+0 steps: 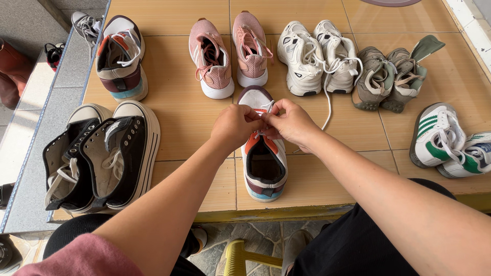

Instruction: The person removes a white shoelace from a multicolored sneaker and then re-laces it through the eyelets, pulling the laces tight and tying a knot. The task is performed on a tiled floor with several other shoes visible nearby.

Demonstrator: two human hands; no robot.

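My left hand (236, 125) and right hand (289, 122) were pinched shut on the white laces (267, 107) of the maroon-trimmed sneaker (264, 163) lying on the tan tiled platform (174, 102) before me; uneven pulling could probably have slipped the lace loose or skewed the shoe.

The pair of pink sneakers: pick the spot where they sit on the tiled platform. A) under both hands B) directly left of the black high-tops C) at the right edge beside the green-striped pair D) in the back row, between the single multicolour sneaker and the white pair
D: the pink sneakers stand in the back row, with the single multicolour sneaker to their left and the white pair to their right.
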